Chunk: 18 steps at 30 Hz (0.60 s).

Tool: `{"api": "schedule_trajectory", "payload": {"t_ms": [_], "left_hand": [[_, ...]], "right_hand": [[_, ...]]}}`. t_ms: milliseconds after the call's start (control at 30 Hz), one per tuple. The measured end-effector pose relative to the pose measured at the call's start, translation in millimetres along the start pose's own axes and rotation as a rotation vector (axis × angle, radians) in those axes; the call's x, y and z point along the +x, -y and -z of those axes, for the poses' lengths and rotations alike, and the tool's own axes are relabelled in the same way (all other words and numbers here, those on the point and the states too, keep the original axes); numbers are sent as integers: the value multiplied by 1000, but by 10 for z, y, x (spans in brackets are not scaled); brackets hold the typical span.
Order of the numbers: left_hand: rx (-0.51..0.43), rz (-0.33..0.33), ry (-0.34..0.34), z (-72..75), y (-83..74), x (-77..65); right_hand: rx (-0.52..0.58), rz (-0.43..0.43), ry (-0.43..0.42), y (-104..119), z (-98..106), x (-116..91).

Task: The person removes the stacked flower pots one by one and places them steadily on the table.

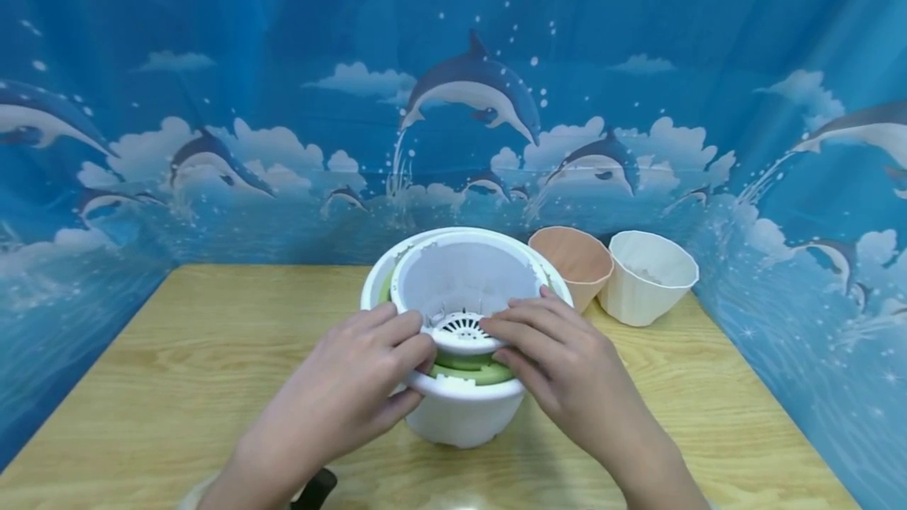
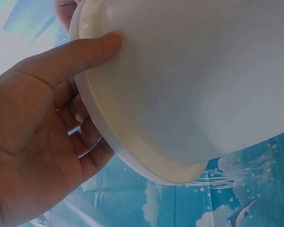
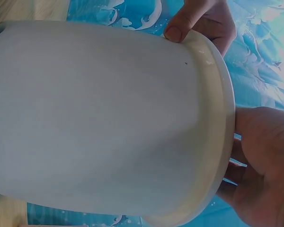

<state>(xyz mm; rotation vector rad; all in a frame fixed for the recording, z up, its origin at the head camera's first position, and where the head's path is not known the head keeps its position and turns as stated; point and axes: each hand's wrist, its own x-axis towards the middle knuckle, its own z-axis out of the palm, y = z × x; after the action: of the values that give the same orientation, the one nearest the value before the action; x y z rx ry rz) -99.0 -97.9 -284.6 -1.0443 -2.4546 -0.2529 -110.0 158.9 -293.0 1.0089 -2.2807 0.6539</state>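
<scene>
A white inner flowerpot [image 1: 464, 254] with a slotted bottom sits tilted inside a green pot [image 1: 475, 372], and both are nested in a larger white outer flowerpot [image 1: 460, 415]. My left hand [image 1: 354, 368] grips the front left of the stack. Its thumb presses the outer wall below the rim in the left wrist view, while its fingers reach over to the inner pot's rim. At the front right, my right hand [image 1: 567, 352] pinches the inner pot's rim, fingers inside and thumb below. The right wrist view shows the outer wall, with the right fingers partly hidden behind the rim.
Behind the stack to the right, a terracotta-coloured pot [image 1: 574, 258] stands beside a cream faceted pot [image 1: 641, 301] with some pale contents. All stand on a wood-grain table [image 1: 234, 352]. A blue dolphin-print curtain [image 1: 298, 46] encloses the back and sides.
</scene>
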Motion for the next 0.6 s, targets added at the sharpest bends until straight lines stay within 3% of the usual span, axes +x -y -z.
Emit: {"api": "schedule_trajectory", "payload": {"t_ms": [600], "left_hand": [[0,-4,-1,-2,4,6]], "right_hand": [[-32,-5,-28,-5,-57,3]]}}
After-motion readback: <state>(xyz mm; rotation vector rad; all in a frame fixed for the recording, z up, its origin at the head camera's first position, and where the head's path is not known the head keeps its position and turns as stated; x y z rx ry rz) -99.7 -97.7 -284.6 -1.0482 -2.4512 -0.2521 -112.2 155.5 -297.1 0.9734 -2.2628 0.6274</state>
